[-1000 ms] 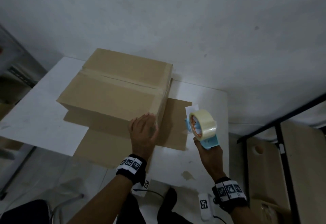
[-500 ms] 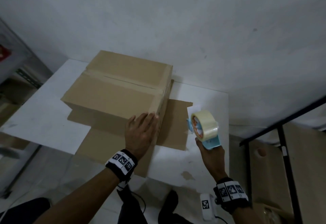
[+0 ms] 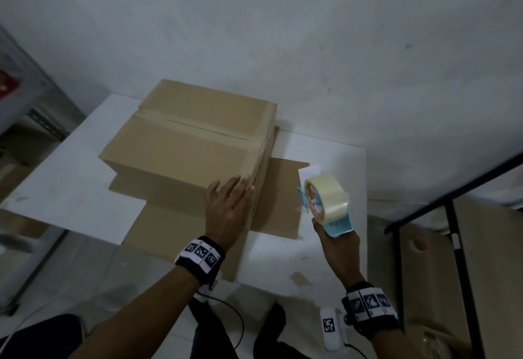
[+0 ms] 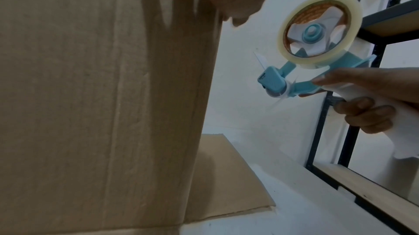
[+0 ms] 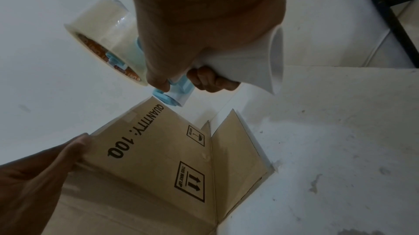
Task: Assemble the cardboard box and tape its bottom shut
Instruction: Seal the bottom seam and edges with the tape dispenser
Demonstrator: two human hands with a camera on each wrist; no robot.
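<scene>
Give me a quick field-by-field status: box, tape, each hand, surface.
box: cardboard box upside down on the white table, bottom flaps closed, lower flaps splayed flat on the table
seam: tape strip already runs along the centre seam and down the near-right side
left hand: left hand flat against the box's near-right corner, fingers straight
right hand: right hand grips the tape dispenser by its handle, held off the box
printed side: "QUANTITY: 100" reads inverted

box (image 5: 158,158) side "QUANTITY: 100", "THIS WAY UP"
</scene>
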